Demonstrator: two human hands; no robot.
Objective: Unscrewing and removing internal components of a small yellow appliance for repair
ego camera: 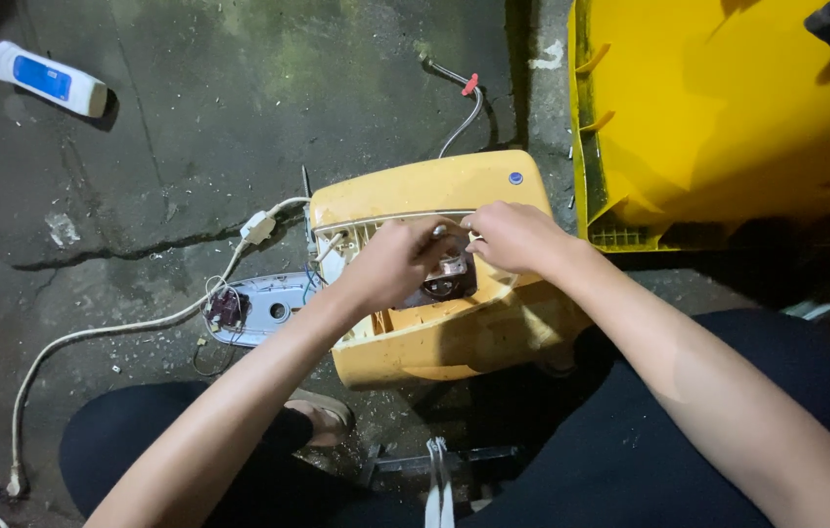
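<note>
A yellow plastic appliance housing (pixel 434 186) lies open on the dark concrete floor between my knees. Inside its cavity sits a dark metal motor part (pixel 451 279). My left hand (pixel 390 262) reaches into the cavity with fingers curled over the inner parts. My right hand (pixel 513 235) pinches something small at the cavity's upper edge, fingertips almost meeting the left hand's; what it pinches is hidden. A pale grey panel (pixel 263 308) with thin wires lies just left of the housing, joined to it by wires.
A white power cord (pixel 92 337) runs from the housing leftwards to a plug at the lower left. A white bottle with a blue label (pixel 43 78) lies at the top left. A large yellow plastic shell (pixel 718 108) stands at the right. A metal hose (pixel 464 108) lies behind the housing.
</note>
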